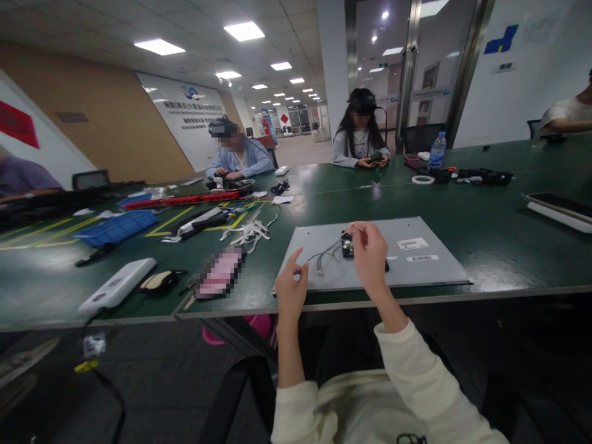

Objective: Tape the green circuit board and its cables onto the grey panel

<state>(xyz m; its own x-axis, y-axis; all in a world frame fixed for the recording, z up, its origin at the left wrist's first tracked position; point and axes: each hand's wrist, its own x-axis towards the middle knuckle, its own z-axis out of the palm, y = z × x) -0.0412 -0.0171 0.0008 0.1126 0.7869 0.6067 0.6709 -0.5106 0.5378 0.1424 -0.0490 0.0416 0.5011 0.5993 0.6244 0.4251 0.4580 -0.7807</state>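
Note:
A flat grey metal panel [437, 271] with white labels lies on the green table in front of me. On it sits a small black part [346, 246] with a thin grey cable [326, 251] beside it, which ends in a small pale connector [319, 270]. My right hand [370, 253] is above the black part and partly hides it; its thumb and fingertips are pinched on a thin cable end. At the panel's left edge, my left hand [291, 287] has its index finger and thumb apart, close to the cable, with nothing visible between them.
Left of the panel lie a pink pouch-like item [219, 273], white strips [252, 233], a computer mouse [160, 282], a white power strip [118, 285] and a blue tray [118, 227]. A bottle [437, 150] and tape roll [422, 180] stand far right. Other people sit across the table.

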